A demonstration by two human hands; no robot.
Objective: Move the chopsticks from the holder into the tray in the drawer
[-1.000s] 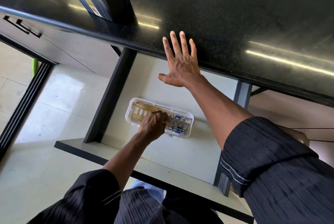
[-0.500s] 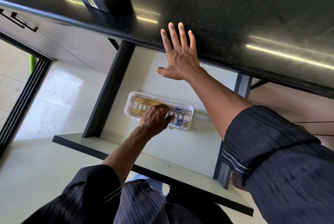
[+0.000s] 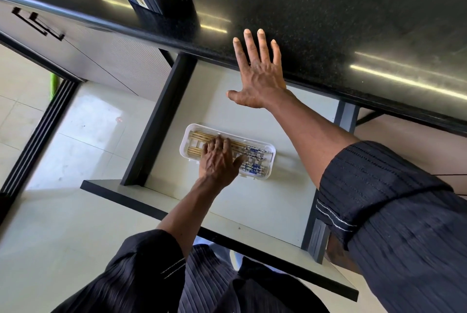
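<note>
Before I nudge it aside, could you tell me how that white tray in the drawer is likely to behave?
The white tray looks like thin plastic, so probably light. It sits on the smooth drawer floor, so it may slide easily. The chopsticks lie loose inside and could shift. The left hand rests on them.

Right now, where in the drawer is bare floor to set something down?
Free: the drawer floor between tray and front edge, and the strip right of the tray. Crowded: the tray itself, full of chopsticks under the left hand.
</note>
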